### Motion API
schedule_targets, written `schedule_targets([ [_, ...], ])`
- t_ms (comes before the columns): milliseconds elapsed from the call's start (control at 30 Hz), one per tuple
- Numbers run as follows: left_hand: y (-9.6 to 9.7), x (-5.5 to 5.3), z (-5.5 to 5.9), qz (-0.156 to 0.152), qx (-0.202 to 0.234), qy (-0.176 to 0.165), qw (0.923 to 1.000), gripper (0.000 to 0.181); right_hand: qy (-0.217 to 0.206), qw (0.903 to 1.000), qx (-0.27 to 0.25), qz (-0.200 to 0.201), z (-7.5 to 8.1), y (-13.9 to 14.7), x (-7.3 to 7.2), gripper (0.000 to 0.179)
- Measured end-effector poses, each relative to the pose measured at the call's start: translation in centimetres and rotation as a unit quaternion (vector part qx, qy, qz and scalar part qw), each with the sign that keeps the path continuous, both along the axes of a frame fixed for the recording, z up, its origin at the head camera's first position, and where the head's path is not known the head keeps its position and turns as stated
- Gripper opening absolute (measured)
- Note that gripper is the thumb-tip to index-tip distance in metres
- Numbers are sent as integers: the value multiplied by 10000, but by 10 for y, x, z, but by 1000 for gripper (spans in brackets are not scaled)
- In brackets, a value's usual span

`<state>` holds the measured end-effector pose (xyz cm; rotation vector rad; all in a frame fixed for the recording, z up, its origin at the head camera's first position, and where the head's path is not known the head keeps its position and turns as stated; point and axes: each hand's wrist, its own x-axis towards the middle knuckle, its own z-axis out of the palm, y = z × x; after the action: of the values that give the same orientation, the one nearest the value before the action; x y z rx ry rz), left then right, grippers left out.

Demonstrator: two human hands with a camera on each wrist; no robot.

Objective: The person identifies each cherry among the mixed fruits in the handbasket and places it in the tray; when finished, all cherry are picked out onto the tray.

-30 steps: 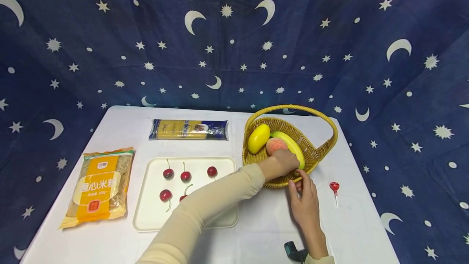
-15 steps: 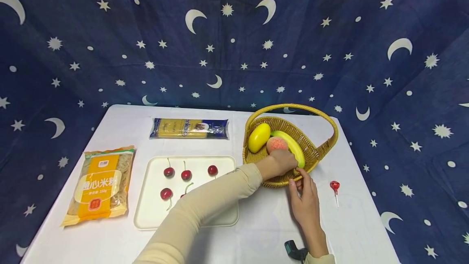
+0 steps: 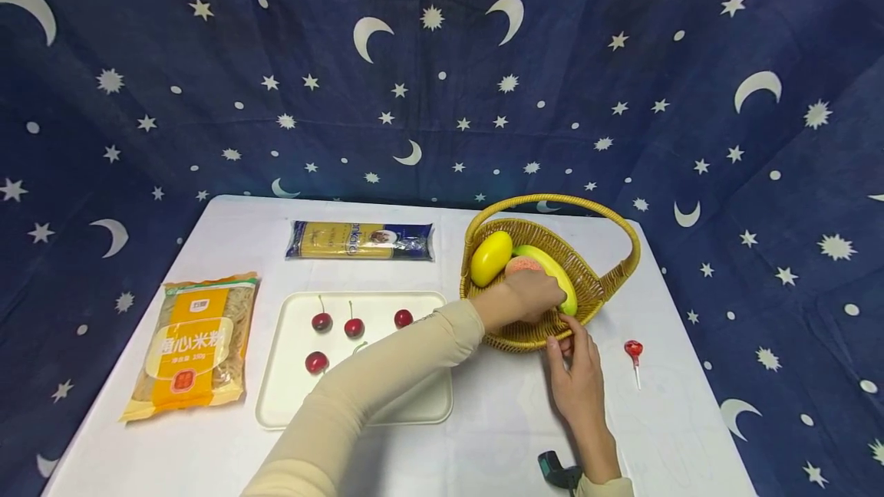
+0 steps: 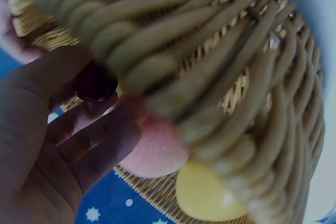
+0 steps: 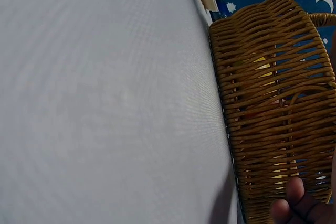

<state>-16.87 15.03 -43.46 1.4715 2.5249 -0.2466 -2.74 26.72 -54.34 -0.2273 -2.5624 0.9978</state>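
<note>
My left hand [image 3: 526,297] reaches over the near side of the wicker basket [image 3: 590,282]. Its thumb and fingers pinch a dark red cherry [image 4: 95,81] close to the rim, as the left wrist view shows. Inside the basket lie a peach [image 3: 522,264], partly covered by this hand, a yellow mango-like fruit [image 3: 491,258] and a banana [image 3: 555,271]. With its fingertips [image 5: 295,188] against the wicker, my right hand [image 3: 580,382] grips the basket's near rim.
Several cherries with stems [image 3: 354,327] lie on a cream tray [image 3: 276,401], partly behind the left sleeve. A noodle bag [image 3: 189,347] stays at left, a pasta pack [image 3: 359,241] behind the tray. Right of the basket is a red lollipop [image 3: 633,349].
My left hand has shifted slightly further over the peach, covering more of it. The right hand keeps its place at the basket rim. The view has drifted slightly.
</note>
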Motion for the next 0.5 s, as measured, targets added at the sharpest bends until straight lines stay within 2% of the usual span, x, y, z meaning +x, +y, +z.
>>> schedule_targets([
  [267, -10, 1, 20, -81, 314, 375, 9988, 32, -126, 9999, 7, -27, -1, -1, 0, 45],
  [400, -20, 4, 32, -170, 665, 461, 9966, 43, -151, 9999, 8, -22, -2, 0, 0, 45],
  [500, -31, 8, 41, -242, 1036, 499, 9931, 41, -167, 9998, 32, -44, -2, 0, 1, 45],
])
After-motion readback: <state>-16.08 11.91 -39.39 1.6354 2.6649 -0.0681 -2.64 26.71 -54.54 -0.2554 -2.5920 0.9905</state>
